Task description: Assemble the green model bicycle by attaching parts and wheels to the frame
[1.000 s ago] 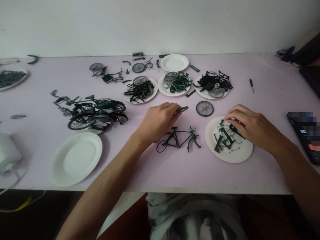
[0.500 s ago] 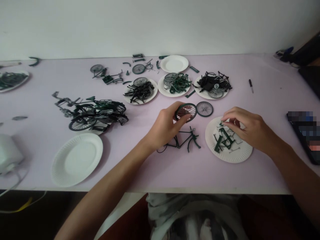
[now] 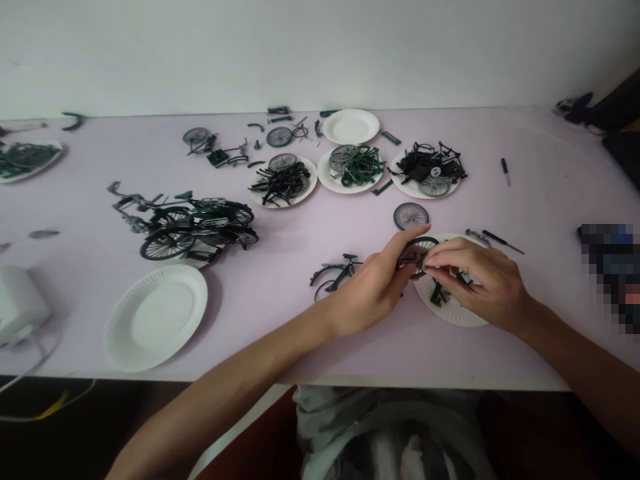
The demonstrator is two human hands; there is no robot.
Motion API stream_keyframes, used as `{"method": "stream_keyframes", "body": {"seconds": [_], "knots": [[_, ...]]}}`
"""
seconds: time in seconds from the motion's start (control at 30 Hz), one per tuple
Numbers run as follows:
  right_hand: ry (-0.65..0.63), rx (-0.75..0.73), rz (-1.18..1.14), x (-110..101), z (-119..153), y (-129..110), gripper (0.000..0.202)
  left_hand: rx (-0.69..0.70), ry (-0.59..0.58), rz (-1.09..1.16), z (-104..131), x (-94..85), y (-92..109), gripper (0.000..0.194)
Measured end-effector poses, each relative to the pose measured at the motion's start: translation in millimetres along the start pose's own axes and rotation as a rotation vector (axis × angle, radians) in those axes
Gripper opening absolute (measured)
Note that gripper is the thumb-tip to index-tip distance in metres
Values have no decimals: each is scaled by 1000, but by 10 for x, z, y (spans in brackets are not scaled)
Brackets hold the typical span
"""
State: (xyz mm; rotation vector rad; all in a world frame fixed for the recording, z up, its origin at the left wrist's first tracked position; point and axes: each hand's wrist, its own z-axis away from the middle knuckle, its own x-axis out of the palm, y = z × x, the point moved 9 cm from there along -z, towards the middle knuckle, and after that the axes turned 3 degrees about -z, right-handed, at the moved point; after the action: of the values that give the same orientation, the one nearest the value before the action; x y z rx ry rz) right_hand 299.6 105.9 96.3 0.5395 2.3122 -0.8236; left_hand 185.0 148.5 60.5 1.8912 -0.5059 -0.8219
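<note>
My left hand grips a small model bicycle wheel with a dark green rim and thin spokes, tilted above a paper plate. My right hand is closed in a pinch at the wheel's hub; what its fingertips hold is too small to make out. Below, the white paper plate carries green and thin metal parts, partly covered by my right hand. Left of it, a dark green toy bicycle frame lies partly behind my left hand. A second wheel lies flat just beyond my hands.
Two screwdrivers, one dark and one slim, lie to the right. Assembled model bicycles stand left, behind a bare paper plate. Several plates of parts fill the back, including one with green pieces. A phone sits far right.
My left hand has moved right with the wheel, over the plate. My right hand has lifted from the plate's parts to the wheel's hub. More of the bicycle frame's left end shows.
</note>
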Motion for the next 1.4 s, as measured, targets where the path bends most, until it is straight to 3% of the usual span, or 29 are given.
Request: {"method": "stream_keyframes", "body": {"seconds": [0.1,0.2,0.3,0.4,0.57,0.7,1.03,1.13,1.4], "knots": [[31,1,-1,-43,-16,3,28,8,20,-34,5,-17,0,51],[85,-31,-11,-121,-44,-43,33,29,53,-220,9,-76,19,37],[113,-20,-41,-190,-61,-57,35,203,51,-532,14,-101,142,23],[138,77,-127,-245,-55,19,32,359,108,-711,29,-158,224,23],[78,290,-341,-160,-21,199,24,471,157,-740,49,-180,275,18],[-25,346,-437,-43,-11,213,18,532,165,-724,75,-136,348,10],[-68,521,-509,25,59,345,4,678,164,-734,142,-105,489,10],[-84,507,-494,44,57,350,5,704,167,-760,161,-87,517,12],[-67,288,-271,10,-48,225,17,657,153,-841,124,-84,465,11]]}}
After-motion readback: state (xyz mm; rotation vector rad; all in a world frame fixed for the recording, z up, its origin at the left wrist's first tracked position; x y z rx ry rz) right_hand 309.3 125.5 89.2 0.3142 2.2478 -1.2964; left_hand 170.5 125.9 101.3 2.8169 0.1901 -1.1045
